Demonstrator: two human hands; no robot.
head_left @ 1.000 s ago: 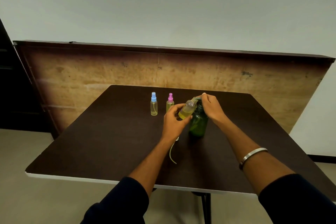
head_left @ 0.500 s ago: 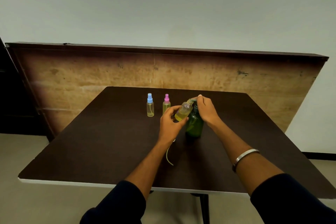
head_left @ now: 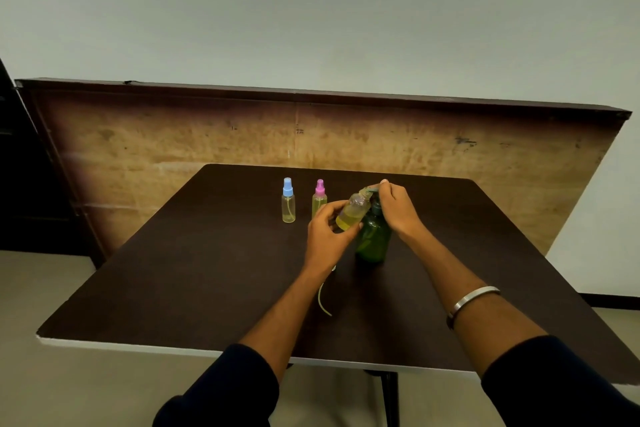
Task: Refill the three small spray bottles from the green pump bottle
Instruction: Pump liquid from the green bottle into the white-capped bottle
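Your left hand (head_left: 327,236) grips an uncapped spray bottle (head_left: 351,213) tilted under the green pump bottle (head_left: 373,236) spout; your right hand (head_left: 394,208), closed on the pump head, should press steadily.

Green pump bottle (head_left: 373,239): dark translucent green, upright on the counter (head_left: 207,253), center, pump head on top. Uncapped spray bottle (head_left: 353,211): clear, yellow liquid in its lower part, off the counter, tilted with its open neck toward 1 o'clock, right at the pump spout. Pink-capped spray bottle (head_left: 319,199): upright, just at its 9 o'clock, yellowish liquid inside. Blue-capped spray bottle (head_left: 288,201): upright, further toward 9 o'clock, pale liquid, dip tube visible.
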